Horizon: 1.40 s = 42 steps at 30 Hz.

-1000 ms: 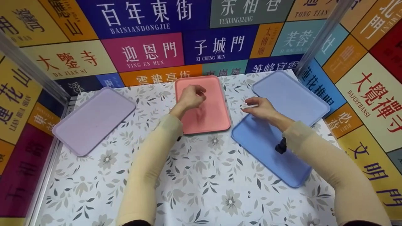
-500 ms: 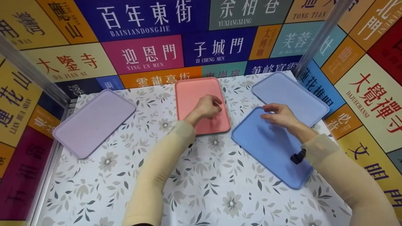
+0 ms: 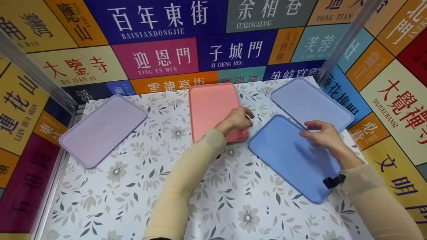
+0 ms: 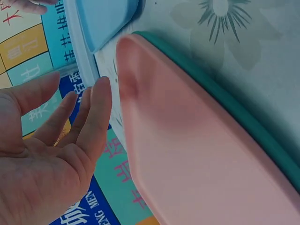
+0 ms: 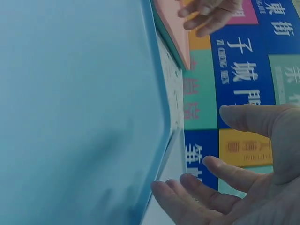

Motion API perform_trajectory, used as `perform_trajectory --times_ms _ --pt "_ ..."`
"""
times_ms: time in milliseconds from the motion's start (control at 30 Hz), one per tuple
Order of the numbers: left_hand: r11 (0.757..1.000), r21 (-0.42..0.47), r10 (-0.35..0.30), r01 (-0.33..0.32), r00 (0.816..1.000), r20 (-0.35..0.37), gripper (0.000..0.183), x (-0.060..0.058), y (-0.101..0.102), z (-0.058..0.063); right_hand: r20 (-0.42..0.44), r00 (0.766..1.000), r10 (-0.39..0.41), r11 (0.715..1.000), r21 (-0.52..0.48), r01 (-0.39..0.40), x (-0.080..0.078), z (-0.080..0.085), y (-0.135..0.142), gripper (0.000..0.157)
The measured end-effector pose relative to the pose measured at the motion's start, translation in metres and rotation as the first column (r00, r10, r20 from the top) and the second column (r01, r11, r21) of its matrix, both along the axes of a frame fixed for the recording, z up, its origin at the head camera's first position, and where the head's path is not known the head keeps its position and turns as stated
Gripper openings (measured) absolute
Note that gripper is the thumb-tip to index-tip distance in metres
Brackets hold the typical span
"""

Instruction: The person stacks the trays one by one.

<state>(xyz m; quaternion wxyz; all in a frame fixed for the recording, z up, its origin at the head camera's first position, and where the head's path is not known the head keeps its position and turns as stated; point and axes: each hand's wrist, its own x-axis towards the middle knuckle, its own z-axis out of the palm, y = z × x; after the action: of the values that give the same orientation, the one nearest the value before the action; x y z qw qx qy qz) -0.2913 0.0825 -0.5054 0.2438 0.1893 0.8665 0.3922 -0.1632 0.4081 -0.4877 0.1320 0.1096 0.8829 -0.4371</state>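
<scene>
My left hand [image 3: 239, 118] hovers above the right edge of a pink rectangular tray [image 3: 213, 103], fingers loosely bent and holding nothing. Beneath that pink tray, the left wrist view shows the rim of a teal green tray [image 4: 229, 104]. Over a blue tray [image 3: 283, 146] hangs my right hand [image 3: 323, 136], thumb and fingers spread apart with nothing between them. Its shadow falls on the blue surface. A pale periwinkle tray [image 3: 310, 100] lies behind, partly covered in view by the right fingers.
A lavender tray [image 3: 103, 130] lies slanted at the left of the table. The tablecloth [image 3: 140, 193] is white with grey flowers and leaves. Panels with coloured lettering [image 3: 153, 56] enclose the back and both sides, with metal posts [image 3: 350, 36] at the corners.
Both hands have moved to the right and nearer to me. The left went from mid pink tray to its right edge; the right drew back across the blue tray. The trays stayed put.
</scene>
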Motion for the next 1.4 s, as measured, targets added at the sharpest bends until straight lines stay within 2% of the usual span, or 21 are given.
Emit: perform_trajectory --times_ms 133,167,200,233,367,400,433,500,600,633,667,733,867,900,933,1000,1067,1133,1233,1333,1400 --pt "0.999 -0.031 -0.035 0.035 0.999 0.002 0.045 -0.001 0.006 -0.004 0.047 0.998 -0.044 0.999 -0.002 0.044 0.015 -0.001 0.017 0.078" --pt "0.999 -0.037 -0.031 0.031 1.000 0.000 0.045 -0.008 0.010 -0.017 0.057 0.997 -0.061 0.998 0.001 0.061 0.019 -0.002 0.022 0.079" --pt "0.999 -0.036 -0.035 0.034 0.999 -0.003 0.045 -0.007 0.011 -0.017 0.064 0.995 -0.075 0.997 0.001 0.075 0.023 -0.003 0.027 0.079" --pt "0.999 -0.026 -0.047 0.047 0.999 -0.003 0.045 0.002 0.008 -0.003 0.067 0.994 -0.089 0.996 0.002 0.089 0.027 -0.004 0.032 0.080" --pt "0.997 -0.033 -0.065 0.065 0.998 -0.015 0.045 0.001 0.015 -0.003 0.087 0.986 -0.139 0.990 -0.004 0.140 0.042 -0.006 0.049 0.079" --pt "0.996 -0.031 -0.079 0.078 0.997 -0.014 0.046 0.008 0.014 0.008 0.092 0.985 -0.146 0.989 -0.016 0.148 0.046 -0.006 0.054 0.075" --pt "0.996 -0.038 -0.076 0.075 0.997 -0.029 0.044 0.001 0.021 -0.004 0.095 0.984 -0.153 0.987 -0.027 0.157 0.049 -0.006 0.058 0.069" --pt "0.995 -0.061 -0.081 0.079 0.996 -0.023 0.043 -0.005 0.029 -0.013 0.107 0.980 -0.167 0.984 -0.052 0.173 0.057 -0.005 0.066 0.054" --pt "0.993 -0.103 -0.069 0.065 0.997 -0.028 0.042 -0.021 0.046 -0.042 0.123 0.975 -0.186 0.978 -0.069 0.195 0.068 -0.005 0.077 0.035" --pt "0.992 -0.114 -0.063 0.059 0.998 -0.026 0.042 -0.025 0.052 -0.051 0.132 0.973 -0.191 0.978 -0.063 0.201 0.071 -0.005 0.081 0.033" --pt "0.990 -0.125 -0.061 0.059 0.998 -0.017 0.045 -0.024 0.054 -0.049 0.143 0.970 -0.197 0.977 -0.054 0.206 0.074 -0.005 0.084 0.033" --pt "0.989 -0.136 -0.065 0.061 0.998 -0.026 0.047 -0.026 0.061 -0.058 0.167 0.963 -0.209 0.976 -0.030 0.217 0.080 -0.006 0.090 0.043" --pt "0.983 -0.161 -0.102 0.092 0.993 -0.054 0.049 -0.016 0.062 -0.045 0.221 0.953 -0.206 0.977 0.000 0.211 0.087 -0.012 0.098 0.075" --pt "0.983 -0.159 -0.104 0.094 0.993 -0.061 0.047 -0.015 0.063 -0.046 0.233 0.952 -0.200 0.979 -0.002 0.206 0.088 -0.014 0.099 0.079" --pt "0.982 -0.163 -0.111 0.099 0.992 -0.066 0.046 -0.011 0.061 -0.040 0.247 0.950 -0.193 0.979 -0.010 0.202 0.089 -0.016 0.100 0.079" --pt "0.983 -0.153 -0.117 0.106 0.991 -0.065 0.047 -0.003 0.058 -0.032 0.274 0.946 -0.176 0.981 -0.035 0.193 0.088 -0.019 0.101 0.075" --pt "0.984 -0.136 -0.125 0.116 0.990 -0.062 0.048 0.003 0.055 -0.026 0.294 0.942 -0.164 0.980 -0.062 0.190 0.087 -0.022 0.102 0.064" --pt "0.980 -0.132 -0.158 0.150 0.986 -0.049 0.049 0.013 0.049 -0.011 0.302 0.940 -0.156 0.978 -0.083 0.189 0.084 -0.024 0.103 0.053" --pt "0.977 -0.139 -0.171 0.163 0.984 -0.048 0.047 0.015 0.048 -0.008 0.294 0.943 -0.152 0.978 -0.096 0.188 0.081 -0.026 0.106 0.041" --pt "0.977 -0.137 -0.169 0.164 0.985 -0.026 0.046 0.014 0.047 -0.008 0.285 0.947 -0.149 0.976 -0.108 0.187 0.080 -0.026 0.108 0.037" --pt "0.982 -0.106 -0.158 0.158 0.987 0.014 0.048 0.013 0.047 -0.008 0.288 0.946 -0.146 0.973 -0.129 0.190 0.080 -0.026 0.110 0.037"
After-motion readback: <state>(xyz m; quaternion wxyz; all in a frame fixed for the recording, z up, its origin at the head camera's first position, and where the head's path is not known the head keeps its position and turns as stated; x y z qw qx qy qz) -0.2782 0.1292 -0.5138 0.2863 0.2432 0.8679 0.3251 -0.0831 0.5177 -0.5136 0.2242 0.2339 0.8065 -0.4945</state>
